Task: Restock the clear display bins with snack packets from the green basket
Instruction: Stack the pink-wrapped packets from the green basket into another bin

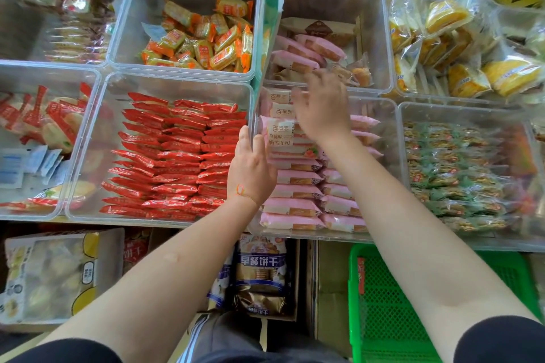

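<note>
Packets of pink strawberry toast lie stacked in the clear bin straight ahead, long axes running left to right. The left hand grips the bin's left wall with curled fingers. The right hand, blurred, hangs just above the far rows, fingers loosely spread; whether it holds anything cannot be told. The green basket sits below the right forearm, nearer that hand.

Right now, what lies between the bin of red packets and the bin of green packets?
In the head view, the clear bin of pink packets, with both hands, left hand and right hand, working in it.
</note>
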`<action>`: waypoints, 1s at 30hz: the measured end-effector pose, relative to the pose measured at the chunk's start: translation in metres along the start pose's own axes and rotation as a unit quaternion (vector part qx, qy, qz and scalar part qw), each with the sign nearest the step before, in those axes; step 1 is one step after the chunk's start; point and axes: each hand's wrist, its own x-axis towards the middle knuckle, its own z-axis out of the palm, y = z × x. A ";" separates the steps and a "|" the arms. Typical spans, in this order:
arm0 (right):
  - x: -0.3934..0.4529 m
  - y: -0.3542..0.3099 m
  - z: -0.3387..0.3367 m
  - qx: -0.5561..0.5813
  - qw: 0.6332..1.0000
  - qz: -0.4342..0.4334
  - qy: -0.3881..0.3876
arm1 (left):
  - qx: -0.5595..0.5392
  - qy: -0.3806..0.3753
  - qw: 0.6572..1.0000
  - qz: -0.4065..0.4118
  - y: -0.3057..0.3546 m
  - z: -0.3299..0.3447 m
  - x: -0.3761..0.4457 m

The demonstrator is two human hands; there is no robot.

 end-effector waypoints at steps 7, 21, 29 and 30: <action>-0.027 -0.018 0.052 -0.121 0.981 -0.069 -0.133 | 0.013 0.000 1.000 0.009 -0.009 0.009 0.005; -0.081 0.032 0.027 0.328 0.917 0.205 -0.093 | -0.018 0.005 1.000 0.008 0.002 -0.003 -0.001; -0.060 0.024 0.055 0.329 0.917 0.206 -0.086 | -0.002 0.017 1.000 0.005 -0.005 0.006 0.002; -0.062 0.022 0.056 0.300 0.930 0.200 -0.071 | -0.005 0.018 1.000 0.004 -0.005 0.006 0.002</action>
